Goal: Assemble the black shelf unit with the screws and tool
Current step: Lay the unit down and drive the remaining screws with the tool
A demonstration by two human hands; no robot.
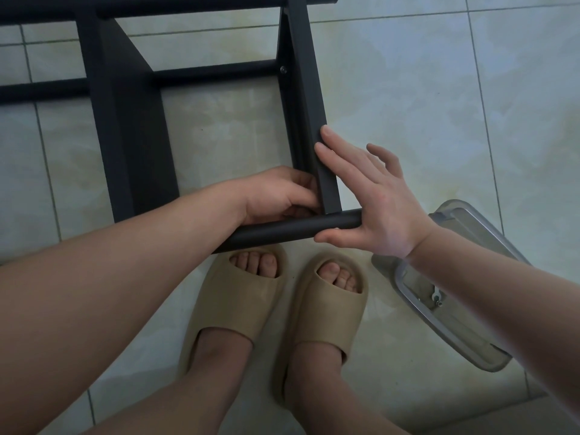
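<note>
The black shelf unit (125, 127) lies on the tiled floor, its flat side panels joined by round black tubes. A near tube (282, 230) runs across the bottom end of the right side panel (309, 98). My left hand (276, 196) reaches inside that corner, its fingers curled against the panel's end; whatever they pinch is hidden. My right hand (367, 199) is spread flat on the outside of the corner, fingers on the panel and thumb under the tube's end. A silver screw head (283, 69) shows higher up on the right panel.
A clear plastic container (452, 287) lies on the floor to the right, partly under my right forearm, with a small metal tool and a screw (437, 299) inside. My feet in beige slippers (273, 309) stand just below the near tube.
</note>
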